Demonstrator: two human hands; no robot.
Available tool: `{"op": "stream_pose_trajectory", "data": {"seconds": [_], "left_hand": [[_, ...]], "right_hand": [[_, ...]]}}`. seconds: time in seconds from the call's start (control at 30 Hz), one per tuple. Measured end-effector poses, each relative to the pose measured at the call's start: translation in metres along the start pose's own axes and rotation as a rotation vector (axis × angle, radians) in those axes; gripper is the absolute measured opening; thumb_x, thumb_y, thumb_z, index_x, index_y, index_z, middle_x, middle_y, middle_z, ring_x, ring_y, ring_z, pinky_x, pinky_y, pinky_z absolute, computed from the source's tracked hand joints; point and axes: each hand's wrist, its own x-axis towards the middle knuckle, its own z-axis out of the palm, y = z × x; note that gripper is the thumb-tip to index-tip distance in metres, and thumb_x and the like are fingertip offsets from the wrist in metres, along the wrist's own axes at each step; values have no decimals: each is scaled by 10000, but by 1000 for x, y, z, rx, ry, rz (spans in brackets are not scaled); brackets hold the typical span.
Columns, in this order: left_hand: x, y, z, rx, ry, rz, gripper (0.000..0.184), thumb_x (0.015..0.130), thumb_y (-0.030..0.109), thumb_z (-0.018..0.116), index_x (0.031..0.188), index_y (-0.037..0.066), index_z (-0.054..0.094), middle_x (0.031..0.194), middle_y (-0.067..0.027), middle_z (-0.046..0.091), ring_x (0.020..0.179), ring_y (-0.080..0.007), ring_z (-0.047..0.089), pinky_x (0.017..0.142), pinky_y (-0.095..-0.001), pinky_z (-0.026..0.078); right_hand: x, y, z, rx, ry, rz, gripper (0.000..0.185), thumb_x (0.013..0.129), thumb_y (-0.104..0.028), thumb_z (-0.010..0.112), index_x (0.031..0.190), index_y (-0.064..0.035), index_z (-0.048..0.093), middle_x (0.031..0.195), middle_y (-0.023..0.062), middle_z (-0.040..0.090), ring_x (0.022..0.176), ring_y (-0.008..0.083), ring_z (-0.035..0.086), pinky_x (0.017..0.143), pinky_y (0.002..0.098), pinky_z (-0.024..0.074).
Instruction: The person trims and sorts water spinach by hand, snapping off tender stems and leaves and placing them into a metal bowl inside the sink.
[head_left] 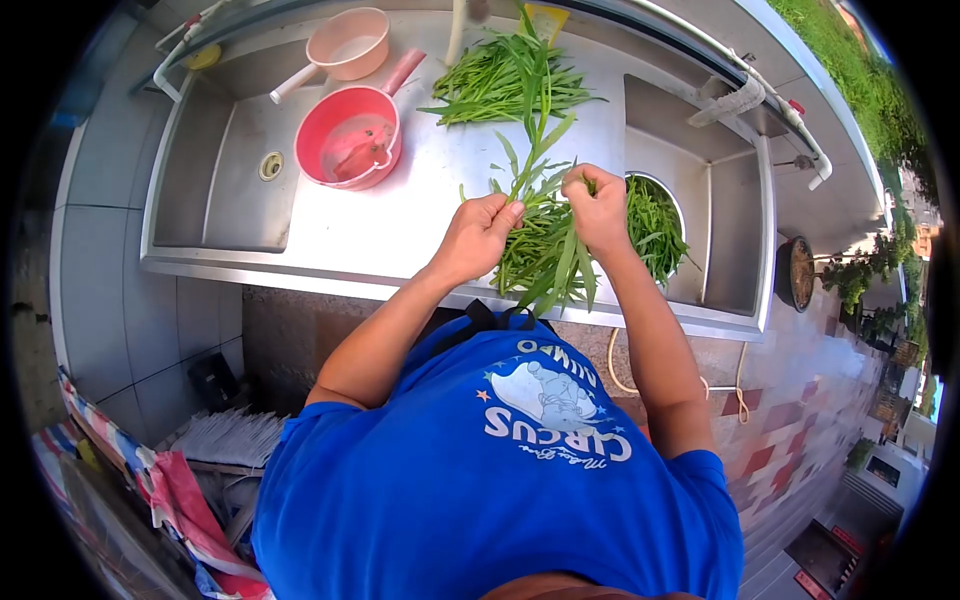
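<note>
My left hand (480, 232) is closed around the stem of a long leafy green stalk (540, 125) that rises toward the back of the steel counter (430, 215). Close on its right, my right hand (598, 208) is closed on some green leaves (570, 262), which hang down below it. Under and between both hands lies a loose heap of greens (520, 250) near the counter's front edge. A second pile of green stalks (490, 85) rests at the back. More cut greens (650, 225) fill a round container at the right basin, partly behind my right wrist.
A red dipper (347, 137) and a pale pink dipper (348, 45) stand on the counter's left part. Steel basins lie at the left (245, 170) and right (735, 225). A yellow object (545, 20) is at the back, and pipes (790, 115) run along the rear.
</note>
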Motion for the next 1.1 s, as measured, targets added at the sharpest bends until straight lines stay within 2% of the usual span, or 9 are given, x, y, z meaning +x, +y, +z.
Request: {"op": "stream_pose_trajectory", "data": {"seconds": [0.07, 0.17, 0.27, 0.33, 0.37, 0.47, 0.5, 0.63, 1.1], "left_hand": [[-1, 0, -1, 92, 67, 33, 383, 1063, 281, 570, 820, -9, 631, 600, -46, 512, 569, -142, 471, 547, -361, 395], [-1, 4, -7, 229, 103, -8, 363, 1045, 234, 557, 809, -37, 609, 657, -231, 600, 615, -407, 589, 632, -478, 467], [1, 0, -7, 339, 141, 5, 348, 1036, 212, 570, 796, -39, 585, 698, -283, 609, 680, -490, 601, 646, -532, 467], [0, -4, -5, 362, 171, 29, 323, 1028, 192, 579, 807, -44, 586, 712, -297, 614, 702, -508, 607, 651, -555, 468], [0, -5, -3, 375, 182, 44, 310, 1024, 182, 584, 813, -46, 586, 719, -304, 616, 713, -517, 610, 654, -567, 469], [0, -11, 5, 435, 245, 155, 275, 1013, 145, 594, 825, -54, 584, 716, -312, 618, 717, -521, 616, 661, -575, 482], [-1, -9, 5, 445, 252, 161, 270, 1012, 137, 594, 822, -56, 582, 716, -315, 619, 717, -523, 617, 664, -575, 486], [-2, -2, 6, 464, 264, 170, 257, 1006, 113, 596, 819, -61, 575, 708, -314, 616, 709, -520, 619, 665, -570, 496], [-8, -13, 15, 468, 255, 203, 290, 1022, 138, 585, 807, -54, 551, 718, -296, 578, 716, -513, 583, 665, -554, 454]], "right_hand": [[8, -3, -15, 36, 47, 15, 161, 894, -92, 592, 814, 36, 649, 658, -8, 556, 649, 65, 468, 587, 277, 399], [12, -13, -36, 56, 24, -42, 227, 975, -142, 569, 815, 13, 608, 659, -7, 553, 630, 61, 433, 589, 253, 370], [13, -29, -50, -25, 35, -126, 234, 991, -157, 649, 814, -18, 586, 669, -3, 568, 629, 63, 462, 571, 263, 376], [9, -56, -53, -227, 41, -218, 227, 979, -145, 695, 814, -28, 592, 675, 6, 583, 633, 59, 480, 559, 269, 383], [6, -74, -50, -323, 13, -253, 190, 918, -106, 761, 824, -35, 612, 691, 58, 627, 606, 111, 557, 538, 305, 416], [19, -85, -34, -512, -16, -754, 159, 858, -68, 777, 826, -36, 624, 700, 107, 645, 598, 216, 609, 541, 347, 452], [21, -80, -31, -560, -44, -764, 82, 839, -66, 744, 872, -51, 670, 722, 130, 662, 643, 312, 645, 559, 405, 485], [28, -54, -34, -943, -305, -574, 126, 895, -127, 650, 984, -114, 738, 741, 147, 675, 690, 345, 677, 597, 466, 516], [19, -9, -26, -679, -470, -569, 143, 877, -180, 674, 955, -102, 765, 681, 124, 668, 635, 353, 658, 576, 477, 503]]}}
